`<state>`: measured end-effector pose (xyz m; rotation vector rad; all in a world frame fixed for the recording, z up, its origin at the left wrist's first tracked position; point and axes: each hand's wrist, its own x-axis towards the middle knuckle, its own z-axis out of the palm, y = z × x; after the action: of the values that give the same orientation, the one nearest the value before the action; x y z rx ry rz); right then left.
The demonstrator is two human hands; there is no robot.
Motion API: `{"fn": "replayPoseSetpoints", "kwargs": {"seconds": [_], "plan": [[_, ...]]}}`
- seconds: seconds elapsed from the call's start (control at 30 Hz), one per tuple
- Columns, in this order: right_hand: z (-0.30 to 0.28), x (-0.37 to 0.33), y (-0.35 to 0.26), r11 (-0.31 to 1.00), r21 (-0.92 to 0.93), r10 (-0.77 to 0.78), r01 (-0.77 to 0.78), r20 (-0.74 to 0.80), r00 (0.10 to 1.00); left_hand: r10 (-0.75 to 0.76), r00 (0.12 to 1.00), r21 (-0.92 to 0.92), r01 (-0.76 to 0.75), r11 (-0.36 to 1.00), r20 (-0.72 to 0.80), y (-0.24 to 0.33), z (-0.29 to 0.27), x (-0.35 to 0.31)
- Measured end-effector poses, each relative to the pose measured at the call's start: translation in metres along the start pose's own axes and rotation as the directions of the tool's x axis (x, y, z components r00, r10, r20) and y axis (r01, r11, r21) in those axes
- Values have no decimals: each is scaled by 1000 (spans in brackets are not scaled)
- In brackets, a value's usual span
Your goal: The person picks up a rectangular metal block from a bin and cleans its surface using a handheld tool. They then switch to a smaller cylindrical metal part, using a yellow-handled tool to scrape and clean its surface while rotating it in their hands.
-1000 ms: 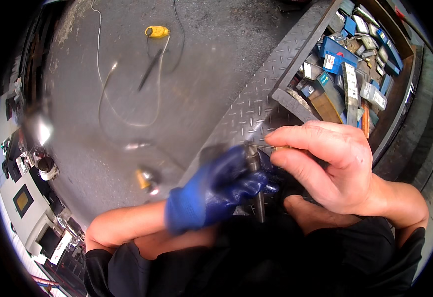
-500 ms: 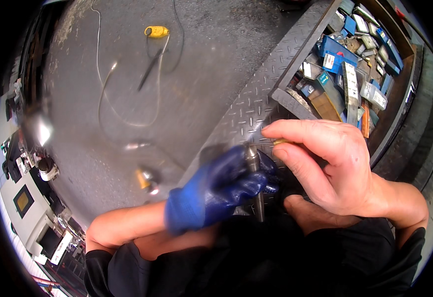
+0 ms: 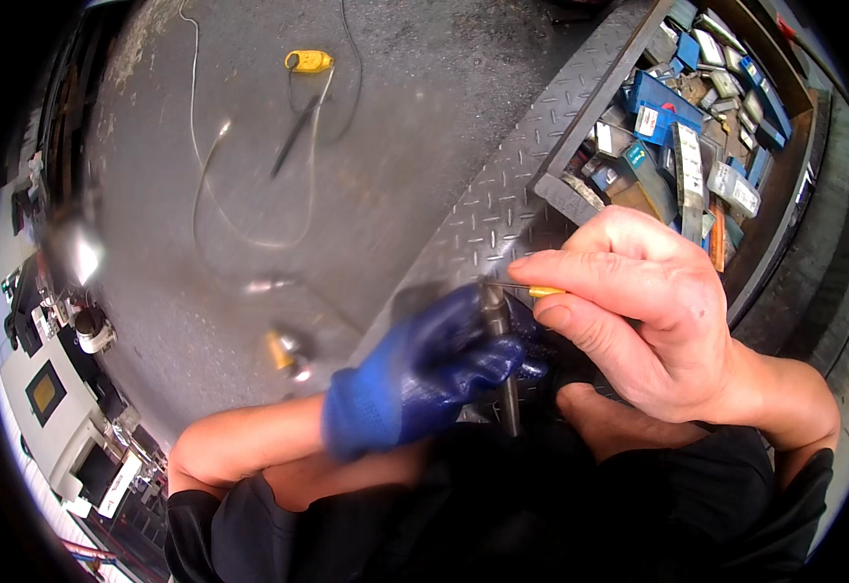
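Note:
My left hand point(image 3: 423, 374), in a blue coated glove, is closed around a steel rod-like toolholder point(image 3: 494, 311). The rod stands roughly upright in the picture, its head above the glove and its narrower end point(image 3: 510, 406) below. Between the thumb and bent fingers of my bare right hand point(image 3: 662, 321) sits a small yellow-handled screwdriver point(image 3: 547, 291). Its thin shaft points left and reaches the head of the toolholder. The exact contact of the tip is too small to make out.
At upper right stands a metal drawer point(image 3: 594, 117) full of small plastic cases, many blue. A treadplate strip point(image 3: 497, 209) runs beside it. Cables and a yellow device point(image 3: 310, 62) are at upper left; a yellow-and-silver object point(image 3: 287, 355) is left of my glove.
The fingers of my right hand have shifted around the screwdriver, and more of its yellow handle shows. My left hand and the toolholder have barely moved.

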<state>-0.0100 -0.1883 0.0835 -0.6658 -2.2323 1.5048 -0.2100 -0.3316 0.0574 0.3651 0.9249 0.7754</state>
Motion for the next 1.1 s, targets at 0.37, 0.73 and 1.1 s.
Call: {"fn": "replayPoseSetpoints", "kwargs": {"seconds": [0.37,0.73,1.1], "plan": [[0,2,-10,997,-76,7,-7,-5,1000,-67,998,22,67,998,-1,4,-1,-1],[5,-1,4,956,-235,-189,178,-25,982,-47,999,47,48,998,-20,-5,-1,-4],[4,-5,5,912,-378,-166,157,10,986,-59,998,105,58,993,8,7,1,-2]]}}
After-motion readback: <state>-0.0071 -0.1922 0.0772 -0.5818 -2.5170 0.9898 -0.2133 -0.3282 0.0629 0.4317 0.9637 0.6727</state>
